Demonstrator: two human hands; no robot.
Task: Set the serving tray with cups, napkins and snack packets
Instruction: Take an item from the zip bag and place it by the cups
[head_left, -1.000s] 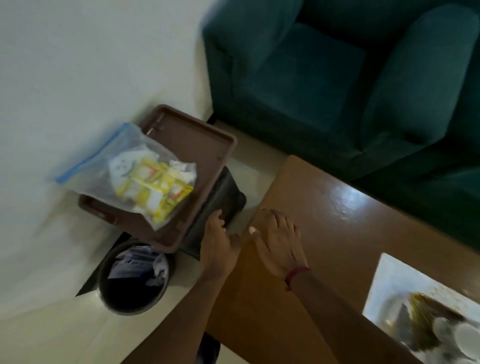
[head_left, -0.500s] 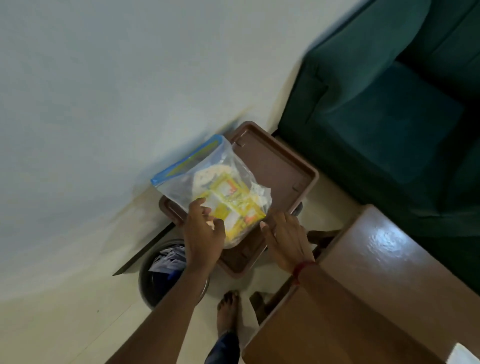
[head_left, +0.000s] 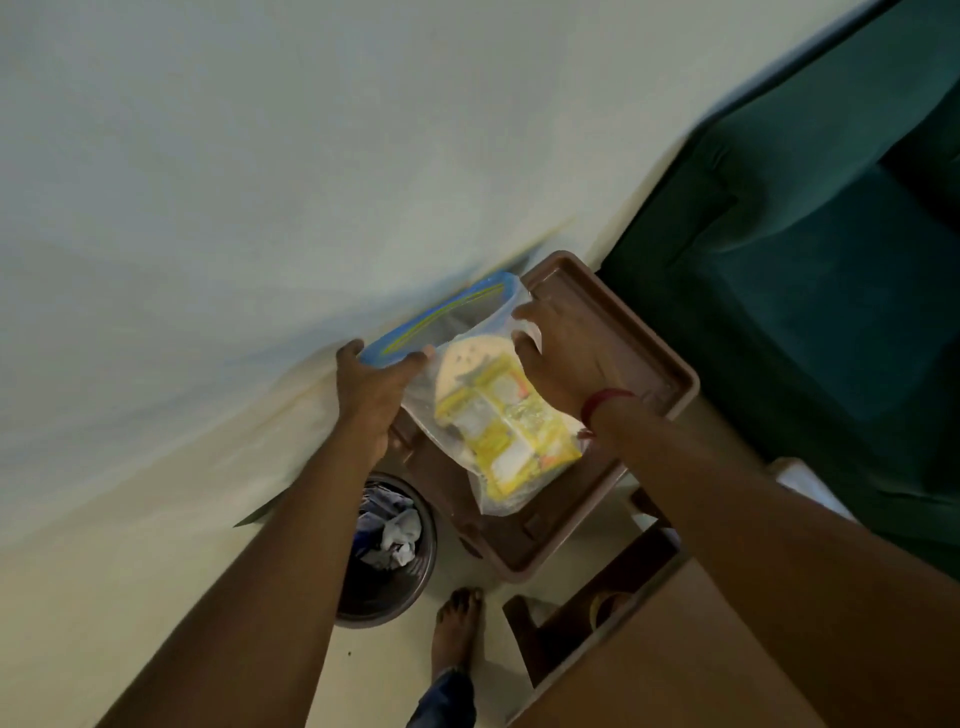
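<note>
A clear zip bag (head_left: 493, 415) with a blue seal holds yellow snack packets and something pale and round. It lies on a brown serving tray (head_left: 623, 332) that stands against the white wall, next to a green armchair. My left hand (head_left: 371, 384) grips the bag's blue top edge at its left corner. My right hand (head_left: 561, 353) holds the bag's upper right side, its fingers closed on the plastic. The tray's middle is hidden under the bag. No cups or napkins show.
A dark round bin (head_left: 389, 551) with crumpled rubbish stands on the floor below the tray. My bare foot (head_left: 457, 629) is beside it. A wooden table (head_left: 649, 665) fills the lower right, a teal armchair (head_left: 805, 291) the right.
Both hands have moved up from the table edge and tray rim to the bag and closed on its top. The view has swung left, away from the table.
</note>
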